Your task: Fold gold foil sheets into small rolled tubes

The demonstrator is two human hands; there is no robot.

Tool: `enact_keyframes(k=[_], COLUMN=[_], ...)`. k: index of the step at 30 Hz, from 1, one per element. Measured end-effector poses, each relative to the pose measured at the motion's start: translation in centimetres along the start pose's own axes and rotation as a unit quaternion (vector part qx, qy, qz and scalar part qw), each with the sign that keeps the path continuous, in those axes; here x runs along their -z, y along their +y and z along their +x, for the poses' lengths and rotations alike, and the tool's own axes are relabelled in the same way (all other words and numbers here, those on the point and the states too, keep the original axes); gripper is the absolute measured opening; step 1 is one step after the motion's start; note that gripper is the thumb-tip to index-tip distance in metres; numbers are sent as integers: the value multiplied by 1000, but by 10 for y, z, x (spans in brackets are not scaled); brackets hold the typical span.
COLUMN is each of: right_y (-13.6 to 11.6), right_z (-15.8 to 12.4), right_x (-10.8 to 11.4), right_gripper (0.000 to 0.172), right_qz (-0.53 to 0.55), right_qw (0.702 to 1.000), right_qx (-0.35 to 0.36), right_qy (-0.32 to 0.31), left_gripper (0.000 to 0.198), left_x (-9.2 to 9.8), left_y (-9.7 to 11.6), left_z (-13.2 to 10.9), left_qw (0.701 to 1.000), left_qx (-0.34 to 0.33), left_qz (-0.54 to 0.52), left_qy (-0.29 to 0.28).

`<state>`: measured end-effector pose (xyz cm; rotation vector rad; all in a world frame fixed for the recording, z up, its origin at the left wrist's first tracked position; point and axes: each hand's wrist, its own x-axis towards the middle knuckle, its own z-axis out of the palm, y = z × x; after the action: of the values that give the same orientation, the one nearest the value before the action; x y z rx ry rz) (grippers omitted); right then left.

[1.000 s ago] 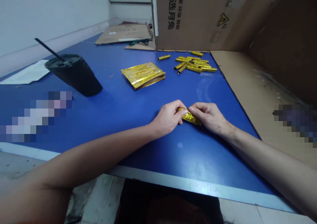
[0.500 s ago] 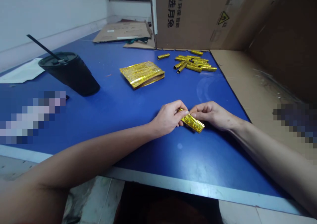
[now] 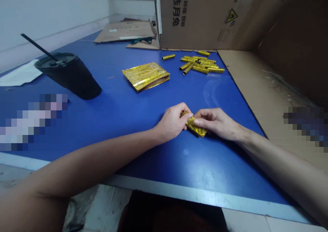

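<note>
Between my two hands, just above the blue table, is a small folded strip of shiny gold foil paper (image 3: 199,128). My left hand (image 3: 175,121) pinches its upper left end with thumb and fingers. My right hand (image 3: 215,122) is closed on its right side, the thumb lying across the top face. Fingers cover both ends, so the fold underneath is hidden. Farther back lies a stack of flat gold foil paper sheets (image 3: 146,75). Several rolled gold foil tubes (image 3: 201,69) are piled behind and to the right, and one gold tube (image 3: 168,57) lies apart from them.
A dark tumbler with a straw (image 3: 74,76) stands at the left, near a white sheet (image 3: 19,74). A large cardboard box (image 3: 200,20) rises behind the tubes, and a cardboard panel (image 3: 246,78) runs along the right. Flat cardboard (image 3: 125,32) lies at the back.
My right thumb has moved left onto the top of the gold strip, and the strip now shows less of its face. My left hand keeps its pinch. The view has shifted slightly.
</note>
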<state>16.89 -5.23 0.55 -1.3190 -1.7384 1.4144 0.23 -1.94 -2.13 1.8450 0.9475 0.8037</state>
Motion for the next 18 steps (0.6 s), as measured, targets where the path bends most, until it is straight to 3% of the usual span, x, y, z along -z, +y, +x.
enact_keyframes(k=[9, 14, 18], right_y=[5, 3, 5], right_z=[-1, -1, -1], right_x=[-9, -10, -10], right_gripper=[29, 28, 28], right_qz=[-42, -46, -58], right_qw=[992, 991, 990], right_qx=[62, 50, 62], right_qy=[105, 111, 111], left_gripper=[14, 11, 10], left_x=[1, 1, 4], left_y=[0, -1, 1], left_z=[3, 6, 5], left_qw=[998, 994, 996], left_qx=[6, 12, -46], left_qz=[-65, -105, -44], left_qy=[26, 32, 65])
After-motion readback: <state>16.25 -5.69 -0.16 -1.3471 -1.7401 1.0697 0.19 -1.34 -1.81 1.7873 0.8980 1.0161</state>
